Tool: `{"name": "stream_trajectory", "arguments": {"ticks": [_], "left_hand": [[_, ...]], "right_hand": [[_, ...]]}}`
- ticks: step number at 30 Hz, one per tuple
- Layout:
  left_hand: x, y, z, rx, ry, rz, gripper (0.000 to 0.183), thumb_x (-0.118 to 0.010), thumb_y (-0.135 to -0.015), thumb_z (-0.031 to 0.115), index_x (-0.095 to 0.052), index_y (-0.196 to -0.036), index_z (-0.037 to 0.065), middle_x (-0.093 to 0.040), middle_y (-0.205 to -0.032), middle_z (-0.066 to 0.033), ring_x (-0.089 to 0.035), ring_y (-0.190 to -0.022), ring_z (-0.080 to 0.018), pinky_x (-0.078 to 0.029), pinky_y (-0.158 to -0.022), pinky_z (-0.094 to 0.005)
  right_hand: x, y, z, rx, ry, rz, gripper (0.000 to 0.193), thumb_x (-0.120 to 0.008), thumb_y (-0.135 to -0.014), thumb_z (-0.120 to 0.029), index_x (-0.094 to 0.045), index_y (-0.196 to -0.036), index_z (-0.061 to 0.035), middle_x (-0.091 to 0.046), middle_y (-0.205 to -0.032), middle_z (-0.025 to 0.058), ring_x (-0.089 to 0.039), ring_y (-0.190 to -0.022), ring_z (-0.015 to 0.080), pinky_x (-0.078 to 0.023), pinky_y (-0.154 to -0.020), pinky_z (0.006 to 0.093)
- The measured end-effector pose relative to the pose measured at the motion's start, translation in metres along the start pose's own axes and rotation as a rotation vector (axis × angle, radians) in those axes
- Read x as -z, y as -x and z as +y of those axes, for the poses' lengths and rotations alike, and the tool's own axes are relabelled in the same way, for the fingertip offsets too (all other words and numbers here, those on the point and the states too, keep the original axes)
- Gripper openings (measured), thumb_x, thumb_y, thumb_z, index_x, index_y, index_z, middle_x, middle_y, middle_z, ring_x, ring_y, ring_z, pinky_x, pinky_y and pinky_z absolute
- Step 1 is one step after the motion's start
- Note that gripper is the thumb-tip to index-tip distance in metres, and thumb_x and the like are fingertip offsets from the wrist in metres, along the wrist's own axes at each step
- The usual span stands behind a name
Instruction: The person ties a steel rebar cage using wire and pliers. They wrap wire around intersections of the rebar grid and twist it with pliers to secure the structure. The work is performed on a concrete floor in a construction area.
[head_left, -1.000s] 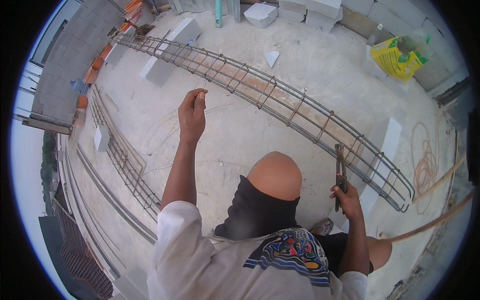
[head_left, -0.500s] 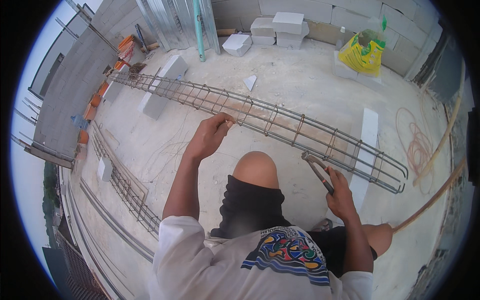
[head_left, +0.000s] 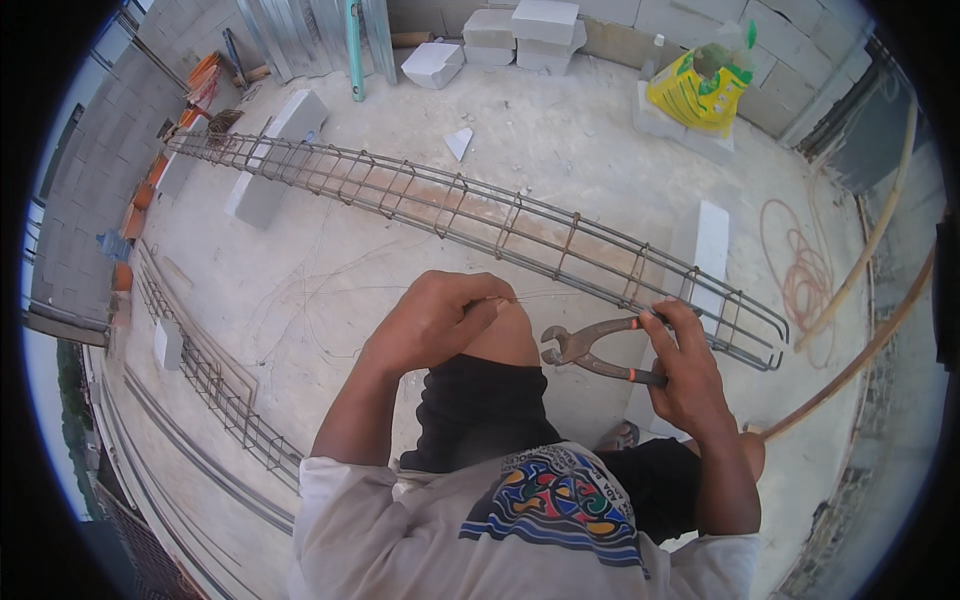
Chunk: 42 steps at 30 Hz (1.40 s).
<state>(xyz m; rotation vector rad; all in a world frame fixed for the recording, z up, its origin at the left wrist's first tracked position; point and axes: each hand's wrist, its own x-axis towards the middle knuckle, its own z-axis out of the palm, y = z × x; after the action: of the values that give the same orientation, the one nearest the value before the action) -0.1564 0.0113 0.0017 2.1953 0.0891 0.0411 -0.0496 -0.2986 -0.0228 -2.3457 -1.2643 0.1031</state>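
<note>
My left hand (head_left: 430,318) is closed over my raised knee, with thumb and fingers pinching thin tie wire (head_left: 548,295) whose ends stick out to the right. In my right hand (head_left: 690,378) is a pair of end-cutting pincers (head_left: 574,346) with dark handles and orange bands. Its handles are spread and its jaws parted, pointing left toward the wire but apart from it. Just beyond both hands a long rebar cage (head_left: 574,232) runs from far left to near right, with square stirrups along its bars. Neither hand touches the cage.
White blocks (head_left: 712,238) lie under the cage near both ends. A second, narrower cage (head_left: 205,380) and loose bars lie at left. More blocks (head_left: 434,64), a yellow bag (head_left: 697,95) and a green level (head_left: 355,50) stand by the wall. A coiled hose (head_left: 805,270) lies at right.
My left hand has drawn back from the cage to above my knee, and wire now shows in its pinch. The pincers have moved left off the cage, and their handles have spread apart.
</note>
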Motion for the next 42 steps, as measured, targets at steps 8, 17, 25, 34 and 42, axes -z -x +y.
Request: {"name": "stream_trajectory", "arguments": {"ticks": [8, 17, 25, 34, 42], "left_hand": [[-0.005, -0.001, 0.015, -0.194, -0.082, -0.101, 0.017, -0.063, -0.086, 0.009, -0.071, -0.100, 0.005, -0.069, -0.078, -0.0152, -0.066, -0.071, -0.0340, -0.051, -0.064, -0.0394], [-0.011, -0.007, 0.027, -0.291, -0.092, -0.162, 0.014, -0.064, -0.086, 0.009, -0.071, -0.097, 0.004, -0.067, -0.074, -0.0141, -0.065, -0.068, -0.0328, -0.049, -0.060, -0.0401], [-0.022, -0.018, 0.038, -0.318, -0.031, -0.250, 0.014, -0.064, -0.086, 0.008, -0.071, -0.098, 0.004, -0.066, -0.074, -0.0148, -0.064, -0.068, -0.0329, -0.048, -0.060, -0.0401], [-0.035, -0.030, 0.045, -0.351, -0.062, -0.316, 0.015, -0.063, -0.088, 0.010, -0.071, -0.099, 0.005, -0.066, -0.074, -0.0156, -0.063, -0.066, -0.0326, -0.048, -0.060, -0.0397], [-0.063, -0.049, 0.024, -0.215, -0.143, -0.481, 0.016, -0.062, -0.089, 0.012, -0.071, -0.100, 0.005, -0.068, -0.073, -0.0153, -0.068, -0.069, -0.0316, -0.051, -0.064, -0.0386]], "right_hand": [[0.011, -0.010, 0.014, 0.024, 0.109, 0.035, 0.082, -0.064, -0.060, 0.013, -0.051, -0.137, -0.0119, -0.044, -0.136, 0.0176, -0.043, -0.131, 0.0405, -0.043, -0.105, 0.0485], [0.009, 0.005, 0.021, 0.100, 0.268, 0.159, 0.065, -0.063, -0.071, 0.007, -0.055, -0.133, -0.0076, -0.053, -0.123, 0.0155, -0.052, -0.117, 0.0352, -0.045, -0.093, 0.0451], [0.014, 0.019, 0.025, 0.023, 0.344, 0.268, 0.034, -0.071, -0.075, 0.001, -0.060, -0.107, -0.0029, -0.062, -0.099, 0.0127, -0.059, -0.093, 0.0303, -0.043, -0.076, 0.0421], [-0.002, 0.035, 0.045, -0.045, 0.181, 0.257, 0.033, -0.079, -0.075, -0.022, -0.058, -0.095, -0.0064, -0.057, -0.085, 0.0086, -0.057, -0.081, 0.0289, -0.044, -0.072, 0.0416], [-0.060, 0.060, 0.072, -0.185, 0.044, 0.246, 0.036, -0.083, -0.073, -0.033, -0.060, -0.081, -0.0063, -0.060, -0.074, 0.0110, -0.059, -0.065, 0.0340, -0.048, -0.062, 0.0439]]}}
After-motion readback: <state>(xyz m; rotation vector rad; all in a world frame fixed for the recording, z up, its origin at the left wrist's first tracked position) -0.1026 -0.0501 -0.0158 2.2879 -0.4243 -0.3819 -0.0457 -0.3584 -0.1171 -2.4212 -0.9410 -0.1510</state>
